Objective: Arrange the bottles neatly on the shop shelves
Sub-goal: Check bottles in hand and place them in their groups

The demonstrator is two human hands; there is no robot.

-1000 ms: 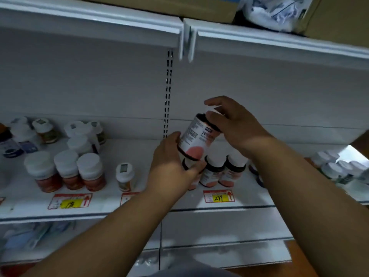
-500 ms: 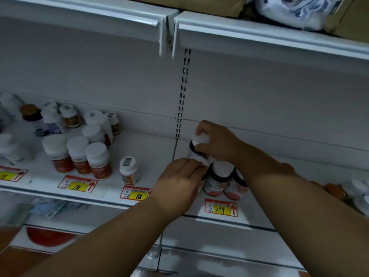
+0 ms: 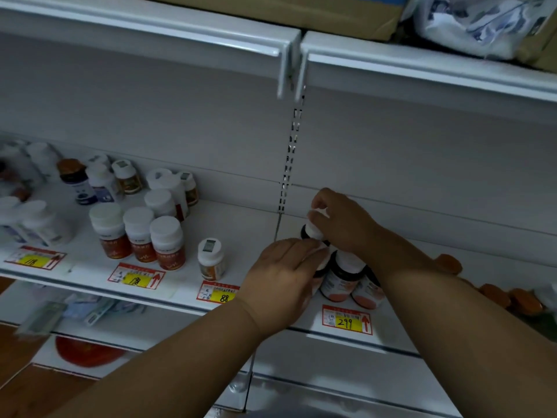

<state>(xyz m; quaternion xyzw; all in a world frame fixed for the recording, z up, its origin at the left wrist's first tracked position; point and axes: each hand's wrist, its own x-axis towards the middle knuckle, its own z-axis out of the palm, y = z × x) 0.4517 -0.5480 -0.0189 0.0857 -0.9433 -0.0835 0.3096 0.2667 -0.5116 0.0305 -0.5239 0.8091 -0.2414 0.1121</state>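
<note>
The step in hand looks like setting one bottle into its group on the white metal shop shelf (image 3: 241,224). The right hand (image 3: 343,224) reaches to the far side of a small cluster and pinches the white cap of a dark bottle with a white label (image 3: 313,229), thumb and fingers curled round the cap from above. That bottle stands upright, or close to it, at the far left of the cluster, just right of the slotted upright in the back panel. The left hand (image 3: 283,276) lies over the near-left bottle of the same cluster, fingers fairly straight and laid on its top; whether it grips underneath cannot be told, since the hand hides that bottle. Two more dark bottles with white caps and orange-patterned labels (image 3: 343,276) stand touching one another at the near right, behind the red and yellow price tag marked 299 (image 3: 346,322).

Further left on the same shelf, three white-capped bottles with orange-red labels (image 3: 138,236) stand in a close row, and a small white bottle (image 3: 211,260) stands alone above the tag marked 88 (image 3: 220,294). Mixed bottles crowd the far left, blurred.

The next move probably calls for seating the pinched bottle square behind its neighbours, label facing out, then letting go without knocking the closely packed ones; the left hand seems placed to steady them.
</note>
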